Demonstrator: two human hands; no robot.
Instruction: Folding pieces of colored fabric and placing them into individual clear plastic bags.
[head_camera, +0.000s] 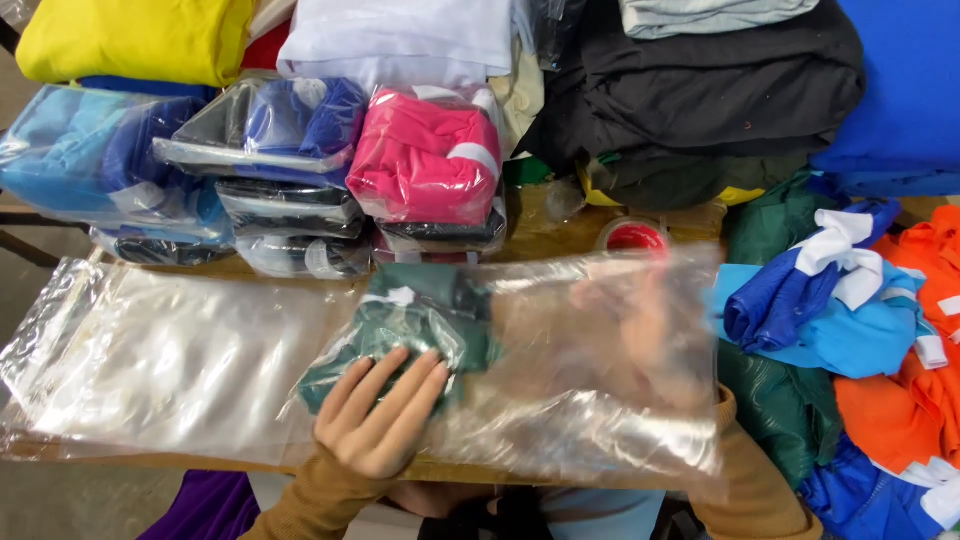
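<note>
A clear plastic bag (580, 400) lies across the wooden table's front edge with a folded dark green garment (420, 310) inside it. My left hand (385, 415) rests flat on top of the bag, fingers spread and pressing the green garment. My right hand (635, 325) is inside the bag, blurred behind the plastic, to the right of the garment. Whether it grips anything is not visible. Both arms wear tan sleeves.
A stack of empty clear bags (150, 360) lies at left. Bagged garments stand behind: blue (100, 150), pink (425, 160). A tape roll (635, 238) sits mid-table. Loose blue, orange and green clothes (850, 300) pile at right; black fabric (700, 90) at the back.
</note>
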